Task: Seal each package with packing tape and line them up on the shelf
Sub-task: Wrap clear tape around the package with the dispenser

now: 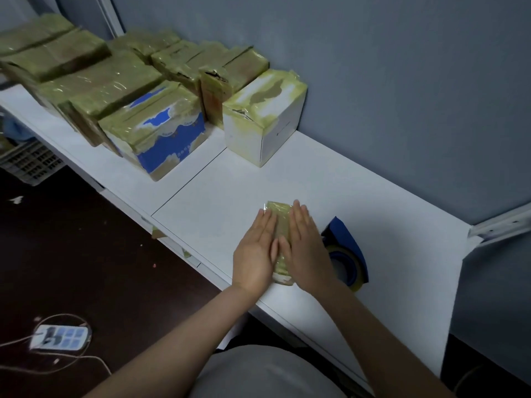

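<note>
Head view looks down on a small tape-wrapped package [278, 225] lying on the white shelf [373, 202] near its front edge, with the left hand [255, 251] and right hand [304, 248] pressed flat on it, fingers straight. Just right of it lies a blue tape dispenser [349, 254]; farther back stand a taped white box [263, 116], a blue-and-white box [156, 130] and brown taped packages [94, 81].

I note 1 white power strip [59, 337] with loose cables on the dark floor [120, 254], lower left. 1 slatted plastic crate [28, 165] far left. Grey wall [402, 81] behind.
</note>
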